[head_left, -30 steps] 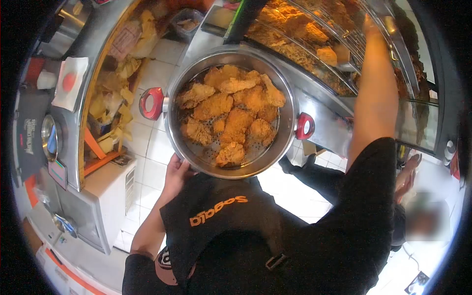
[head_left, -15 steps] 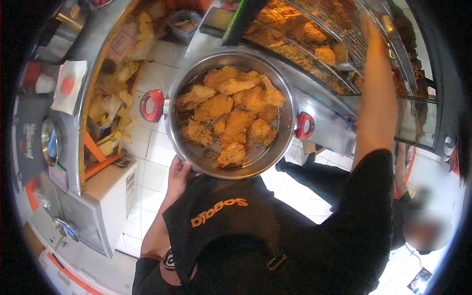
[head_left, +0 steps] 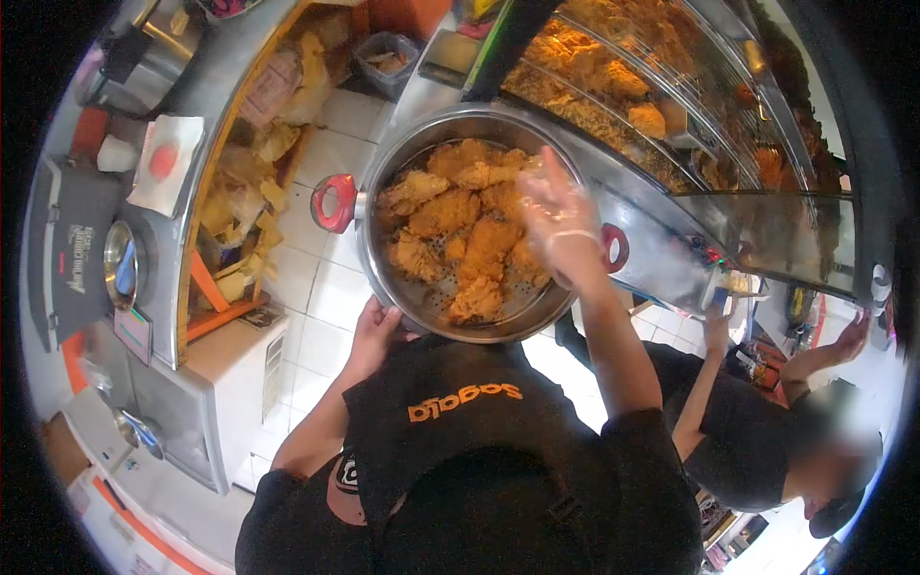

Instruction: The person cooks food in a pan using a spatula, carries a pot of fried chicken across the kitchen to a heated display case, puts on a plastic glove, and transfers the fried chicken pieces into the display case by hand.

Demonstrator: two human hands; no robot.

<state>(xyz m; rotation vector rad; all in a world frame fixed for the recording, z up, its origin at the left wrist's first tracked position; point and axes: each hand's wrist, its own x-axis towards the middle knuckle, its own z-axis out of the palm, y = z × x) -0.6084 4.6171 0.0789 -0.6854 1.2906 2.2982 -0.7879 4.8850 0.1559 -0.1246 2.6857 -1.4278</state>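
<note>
A wide steel pot with red side handles is held in front of my apron, its perforated bottom showing between several pieces of fried chicken. At the pot's near left side, my left hand grips the wall, thumb up and the other fingers partly hidden underneath. My right hand, in a clear plastic glove, reaches over the pot's right side with fingers stretched out above the chicken. It is slightly blurred, and I see nothing held in it.
A glass display case with racks of fried chicken stands at the upper right. On the left are a counter with a metal bowl and an orange-framed bin of paper and scraps. Another person stands at the right.
My right hand has come out of the display case and down over the pot. The pot has shifted slightly right in view. The other person now shows more, with arms raised.
</note>
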